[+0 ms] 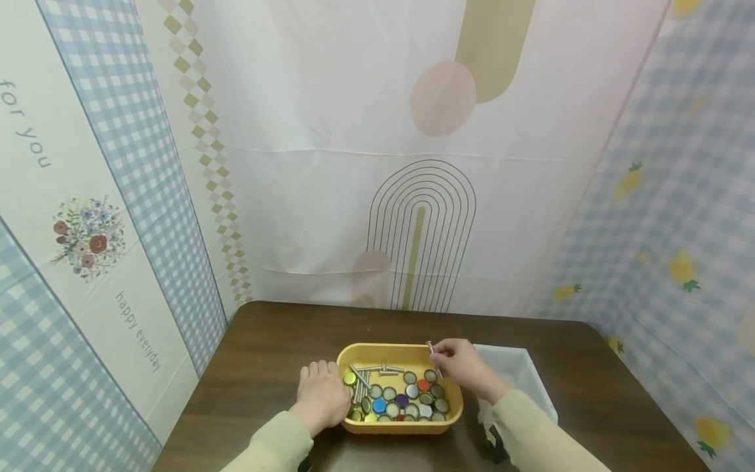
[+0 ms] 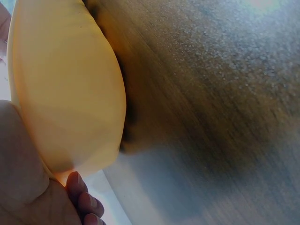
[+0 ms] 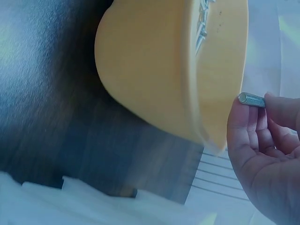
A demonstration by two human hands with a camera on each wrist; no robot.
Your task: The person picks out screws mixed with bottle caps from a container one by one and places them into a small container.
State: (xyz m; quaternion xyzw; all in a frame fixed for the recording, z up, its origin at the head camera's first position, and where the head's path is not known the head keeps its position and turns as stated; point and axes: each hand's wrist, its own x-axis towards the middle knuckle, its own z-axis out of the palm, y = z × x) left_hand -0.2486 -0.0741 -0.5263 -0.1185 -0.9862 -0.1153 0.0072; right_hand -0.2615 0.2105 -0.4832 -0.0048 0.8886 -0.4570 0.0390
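A yellow plastic basin [image 1: 401,427] holds many bottle caps [image 1: 402,400] in several colours and a group of silver bolts [image 1: 362,387] toward its left and back. The left hand [image 1: 321,395] grips the basin's left end, its thumb lying at the rim and its fingers curled by the outer wall [image 2: 70,93] in the left wrist view. Above the back right corner, the right hand [image 1: 466,366] pinches a single bolt [image 3: 252,99] between thumb and fingertips. Its threaded end points out of the pinch in the right wrist view.
A white plastic bin [image 1: 539,380] stands just right of the basin, partly behind the right forearm. Both rest on a dark brown wooden table [image 1: 265,341]. Patterned cloth [image 1: 295,216] hangs behind the table and along both sides.
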